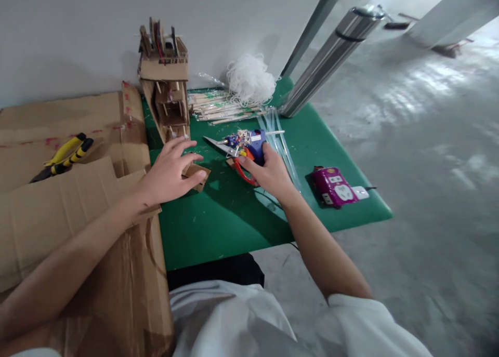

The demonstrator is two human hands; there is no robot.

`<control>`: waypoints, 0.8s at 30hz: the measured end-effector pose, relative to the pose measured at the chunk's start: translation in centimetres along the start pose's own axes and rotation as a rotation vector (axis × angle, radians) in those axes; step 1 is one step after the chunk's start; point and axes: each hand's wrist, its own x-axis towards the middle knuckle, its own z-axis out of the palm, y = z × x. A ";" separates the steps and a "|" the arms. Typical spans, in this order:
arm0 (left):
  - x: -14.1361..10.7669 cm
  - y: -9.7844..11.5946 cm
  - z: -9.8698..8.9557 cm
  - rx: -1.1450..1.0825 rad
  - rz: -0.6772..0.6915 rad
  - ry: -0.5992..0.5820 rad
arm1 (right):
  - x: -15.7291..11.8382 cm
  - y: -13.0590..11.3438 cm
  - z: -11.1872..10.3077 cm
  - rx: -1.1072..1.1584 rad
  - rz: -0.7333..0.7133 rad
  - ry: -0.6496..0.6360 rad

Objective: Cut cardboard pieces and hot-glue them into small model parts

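My right hand (273, 172) is closed on a pair of scissors (245, 171) with red-orange handles, thumb over the handle and blades pointing to the upper left. Right beside its fingers lies a blue glue gun (256, 143) with a glue stick out of its back; colourful bits cover its front part. My left hand (169, 169) hovers with fingers spread, over and beside a small cardboard piece (200, 176), partly hidden by the hand. Behind the left hand stands a tall cardboard model (163, 72) with shelves, small sticks and discs on top.
Yellow-and-black pliers (66, 154) rest on cardboard sheets (62, 211) at the left. Toward the back of the green table (195, 242) are bagged wooden sticks (218, 106), white string (251, 81) and a metal cylinder (327, 63). Clear glue sticks (286, 149) and a purple power socket (331, 185) lie right.
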 end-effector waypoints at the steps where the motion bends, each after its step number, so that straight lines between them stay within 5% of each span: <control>1: 0.0 0.3 0.3 0.003 -0.008 0.016 | -0.7 -0.4 -0.2 0.002 -0.010 -0.011; 6: -0.1 2.0 0.8 -0.003 0.032 0.043 | -3.1 -1.9 -1.0 0.029 -0.010 -0.056; 11: -2.0 6.0 0.8 -0.117 0.206 -0.004 | -2.3 -0.8 -2.6 0.082 0.039 0.076; 13: -3.6 8.3 1.5 -0.237 0.321 -0.125 | -1.5 0.2 -3.2 0.111 0.069 0.148; 18: -7.9 12.4 4.8 -0.351 0.637 -0.688 | -0.2 2.0 -3.8 0.092 0.129 0.196; 24: -7.8 11.6 5.8 -0.356 0.604 -0.707 | -0.1 2.8 -3.0 0.059 0.056 0.163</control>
